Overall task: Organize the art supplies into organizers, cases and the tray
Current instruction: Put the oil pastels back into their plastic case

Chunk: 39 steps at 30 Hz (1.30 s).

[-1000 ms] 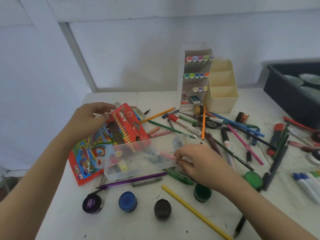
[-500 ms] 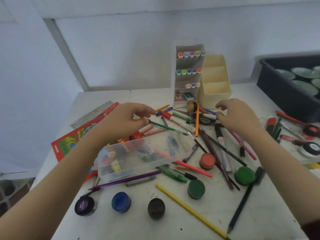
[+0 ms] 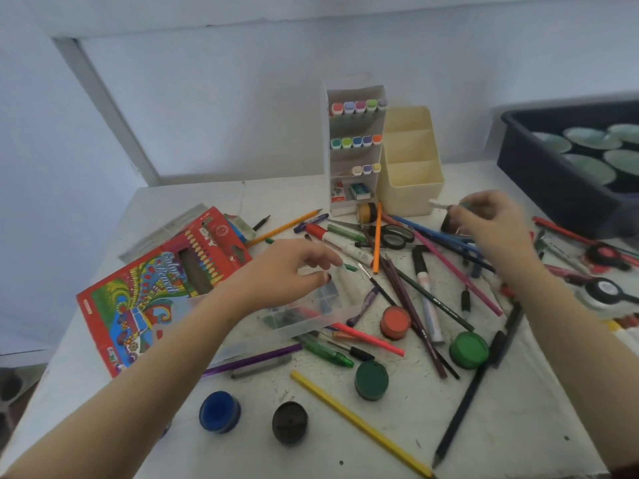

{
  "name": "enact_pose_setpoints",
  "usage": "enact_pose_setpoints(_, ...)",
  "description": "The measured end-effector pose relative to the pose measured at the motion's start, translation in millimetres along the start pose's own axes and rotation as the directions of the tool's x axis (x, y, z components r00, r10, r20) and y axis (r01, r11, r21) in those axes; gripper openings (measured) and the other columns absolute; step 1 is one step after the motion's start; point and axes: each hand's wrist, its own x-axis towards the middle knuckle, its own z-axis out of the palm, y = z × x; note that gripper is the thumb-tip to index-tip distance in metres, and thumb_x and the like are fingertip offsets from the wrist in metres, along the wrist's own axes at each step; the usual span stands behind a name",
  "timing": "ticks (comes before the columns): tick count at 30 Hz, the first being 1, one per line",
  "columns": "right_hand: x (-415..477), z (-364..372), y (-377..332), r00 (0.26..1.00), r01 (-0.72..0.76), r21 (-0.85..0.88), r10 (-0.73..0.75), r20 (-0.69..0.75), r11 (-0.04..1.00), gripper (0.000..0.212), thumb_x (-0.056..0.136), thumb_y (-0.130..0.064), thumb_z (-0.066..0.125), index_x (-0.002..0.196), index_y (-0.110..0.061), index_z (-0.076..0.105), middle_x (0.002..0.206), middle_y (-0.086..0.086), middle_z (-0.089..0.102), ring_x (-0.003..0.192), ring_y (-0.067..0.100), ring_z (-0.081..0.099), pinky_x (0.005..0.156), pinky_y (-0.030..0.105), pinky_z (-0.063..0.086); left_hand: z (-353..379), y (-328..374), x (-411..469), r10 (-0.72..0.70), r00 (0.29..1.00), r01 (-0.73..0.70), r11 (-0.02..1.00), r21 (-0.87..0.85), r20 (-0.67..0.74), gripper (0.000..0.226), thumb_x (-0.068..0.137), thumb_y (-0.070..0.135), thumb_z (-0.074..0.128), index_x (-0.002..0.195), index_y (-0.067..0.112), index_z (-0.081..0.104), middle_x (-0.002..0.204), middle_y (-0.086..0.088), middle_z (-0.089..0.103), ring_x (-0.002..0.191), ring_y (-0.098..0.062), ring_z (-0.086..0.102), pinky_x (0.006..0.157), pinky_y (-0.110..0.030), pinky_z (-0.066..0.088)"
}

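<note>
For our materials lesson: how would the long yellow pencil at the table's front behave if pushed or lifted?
The yellow pencil looks straight and thin, so probably stiff and light. Lying on bare table with its tip near the front edge, it may well roll off if nudged sideways.

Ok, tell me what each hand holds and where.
Left hand appears to pinch the green pencil near one end. Right hand pinches a thin item, too blurred to name, one end poking out.
</note>
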Motion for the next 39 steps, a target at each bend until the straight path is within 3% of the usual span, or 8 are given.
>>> enact_pose_setpoints(4,-0.1,-29.2,4.1,0.994,-0.012,0.383,0.054,-0.098,0.924,0.014,0.091,-0.008,0.059,0.086,-0.02,0.053,0.088,0.003,0.067,0.084,0.017,0.07,0.075,0.025,0.056,5.1,8.6,8.5,0.003,0.999,-0.002,1.0,0.024,-0.032,0.028,0.091,0.016,0.057,0.117,0.027,0.063,0.109,0.011,0.064,0.092,0.01,0.052,0.076,0.006,0.033)
enact_pose_setpoints(8,0.0,-57.2,8.6,0.984,0.028,0.427,0.051,-0.172,0.904,0.015,0.095,-0.009,0.051,0.093,-0.023,0.056,0.094,0.004,0.066,0.082,0.012,0.07,0.072,0.019,0.053,14.9,26.3,24.6,-0.03,0.999,0.033,0.996,0.081,-0.03,0.036,0.093,0.024,0.054,0.129,0.028,0.054,0.122,0.009,0.059,0.107,0.001,0.049,0.091,-0.015,0.038)
enact_pose_setpoints(11,1.8,-78.2,10.9,0.976,-0.019,0.439,0.113,-0.188,0.899,0.022,0.097,-0.009,0.042,0.096,-0.026,0.055,0.099,0.009,0.062,0.082,0.014,0.066,0.069,0.02,0.053,27.3,44.3,40.8,-0.093,0.993,0.081,0.986,0.148,0.071,0.047,0.096,0.03,0.05,0.141,0.028,0.039,0.139,0.006,0.049,0.124,-0.007,0.044,0.097,-0.022,0.034)
enact_pose_setpoints(14,1.3,-97.2,10.4,0.968,-0.093,0.471,0.19,-0.163,0.877,0.023,0.098,-0.008,0.035,0.103,-0.021,0.054,0.084,0.004,0.058,0.067,0.007,0.063,0.065,0.021,0.055,41.4,61.7,55.5,-0.161,0.972,0.12,0.967,0.227,0.173,0.052,0.096,0.034,0.047,0.146,0.026,0.033,0.147,0.002,0.041,0.129,-0.015,0.043,0.102,-0.027,0.033)
enact_pose_setpoints(21,4.5,-128.9,22.4,0.973,-0.149,0.449,0.212,-0.093,0.881,0.025,0.097,-0.005,0.032,0.104,-0.016,0.054,0.074,0.003,0.052,0.057,0.01,0.055,0.054,0.02,0.054,62.1,95.5,72.6,-0.18,0.95,0.127,0.969,0.214,0.254,0.051,0.098,0.033,0.045,0.147,0.026,0.031,0.151,0.005,0.034,0.135,-0.014,0.036,0.106,-0.026,0.028)
enact_pose_setpoints(30,12.0,-174.9,45.5,0.993,-0.106,0.349,0.116,-0.008,0.931,0.018,0.093,-0.008,0.051,0.094,-0.023,0.061,0.079,0.0,0.07,0.071,0.013,0.064,0.067,0.026,0.054,74.9,125.1,81.0,-0.204,0.953,0.154,0.962,0.224,0.222,0.051,0.097,0.032,0.048,0.145,0.031,0.032,0.151,0.009,0.033,0.137,-0.01,0.031,0.106,-0.025,0.025)
enact_pose_setpoints(36,11.3,-205.9,65.8,0.998,-0.059,0.31,0.047,0.045,0.949,0.015,0.091,-0.003,0.055,0.097,-0.015,0.061,0.077,0.0,0.072,0.07,0.007,0.068,0.059,0.013,0.051,88.0,146.0,79.2,-0.208,0.978,0.205,0.915,0.348,-0.029,0.052,0.094,0.036,0.051,0.143,0.029,0.036,0.146,0.006,0.042,0.131,-0.014,0.041,0.107,-0.033,0.035)
enact_pose_setpoints(39,3.5,-212.2,78.0,0.992,-0.036,0.168,0.015,0.124,0.985,0.013,0.089,-0.005,0.058,0.099,-0.014,0.061,0.075,-0.002,0.07,0.067,0.004,0.066,0.059,0.017,0.053,105.5,164.2,67.0,-0.092,0.995,0.095,0.959,0.269,-0.025,0.064,0.084,0.042,0.064,0.141,0.036,0.035,0.144,0.015,0.04,0.13,-0.004,0.036,0.109,-0.027,0.029)
